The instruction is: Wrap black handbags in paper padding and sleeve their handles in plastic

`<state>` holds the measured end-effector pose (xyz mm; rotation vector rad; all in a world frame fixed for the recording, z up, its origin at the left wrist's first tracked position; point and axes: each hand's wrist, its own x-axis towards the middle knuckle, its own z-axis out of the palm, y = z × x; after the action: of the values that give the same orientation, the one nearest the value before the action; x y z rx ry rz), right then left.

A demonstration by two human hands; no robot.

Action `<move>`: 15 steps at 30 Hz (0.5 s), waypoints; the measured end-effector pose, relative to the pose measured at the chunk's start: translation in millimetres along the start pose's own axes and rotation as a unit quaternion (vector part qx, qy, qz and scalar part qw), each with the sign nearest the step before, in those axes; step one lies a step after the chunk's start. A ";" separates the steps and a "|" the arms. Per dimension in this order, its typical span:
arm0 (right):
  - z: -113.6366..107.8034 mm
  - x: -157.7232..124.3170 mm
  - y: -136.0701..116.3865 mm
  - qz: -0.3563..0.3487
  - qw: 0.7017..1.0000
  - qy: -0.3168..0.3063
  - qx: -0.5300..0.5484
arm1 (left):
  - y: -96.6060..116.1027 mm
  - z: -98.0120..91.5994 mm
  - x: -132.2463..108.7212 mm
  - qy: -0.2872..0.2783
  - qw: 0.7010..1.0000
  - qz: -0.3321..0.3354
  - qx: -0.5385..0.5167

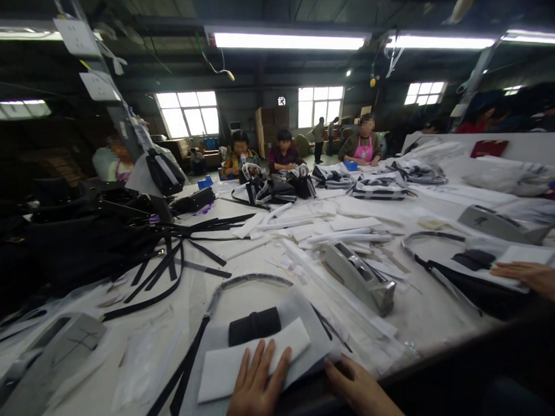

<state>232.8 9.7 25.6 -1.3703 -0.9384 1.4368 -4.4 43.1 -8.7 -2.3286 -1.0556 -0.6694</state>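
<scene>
My left hand [258, 383] lies flat with fingers spread on a white foam sheet [221, 370]. Beneath the foam is a larger thin white wrapping sheet [316, 331], spread over a black bag that is mostly hidden. A small black folded piece [255, 326] rests just beyond the foam. The bag's curved handle [252, 280], covered in clear wrap, arches above it, and a black strap [193, 357] runs down the left side. At the table's front edge, my right hand [357, 387] has its thumb and fingers closed on the wrapping sheet's right corner.
Tape dispensers stand at right [359, 277] and lower left [48, 364]. Black straps [180, 259] and white foam strips [344, 234] litter the table. At right, a co-worker's hand [525, 274] rests on another bag [479, 288]. A post [139, 130] rises at left; several people sit opposite.
</scene>
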 end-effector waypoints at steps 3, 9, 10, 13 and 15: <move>10.7 3.1 -0.1 -0.024 0.999 0.027 -0.015 | -4.7 -1.5 -4.0 0.006 1.000 0.003 0.006; 40.8 -11.9 -38.4 -0.007 0.988 -0.024 0.149 | -5.2 -20.7 0.5 -0.033 0.998 -0.033 -0.038; 44.0 -13.6 -45.5 -0.013 0.988 -0.026 0.153 | -5.4 -23.2 1.4 -0.042 0.997 -0.036 -0.047; 51.2 -14.0 -56.9 -0.022 0.990 -0.024 0.141 | -7.0 -26.7 2.8 -0.044 0.997 -0.045 -0.044; 53.0 -10.1 -56.4 -0.029 0.991 -0.023 0.126 | -9.5 -27.1 3.7 -0.033 0.997 -0.060 -0.038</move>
<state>185.9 20.1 87.1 -1.1193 -0.7886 1.4934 -15.9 34.1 16.3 -2.3815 -1.2281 -0.6933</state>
